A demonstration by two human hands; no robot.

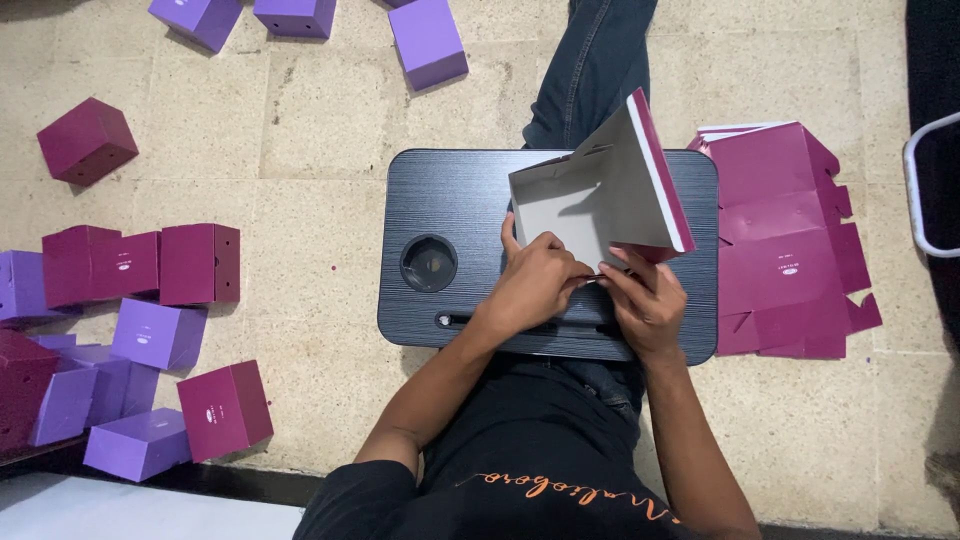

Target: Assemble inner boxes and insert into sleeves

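Note:
A half-folded cardboard box (600, 190), maroon outside and grey-white inside, stands open on a dark lap tray (450, 200) over my legs. My left hand (535, 280) presses on the box's near wall, fingers folded over its edge. My right hand (645, 300) grips the near right corner, where a flap with a maroon edge stands up tilted. Both hands touch the same box at its front.
A stack of flat maroon box blanks (790, 240) lies on the tiled floor right of the tray. Several finished maroon (200, 262) and purple boxes (158, 335) are scattered on the left and at the top. A white metal frame (920, 190) shows at the right edge.

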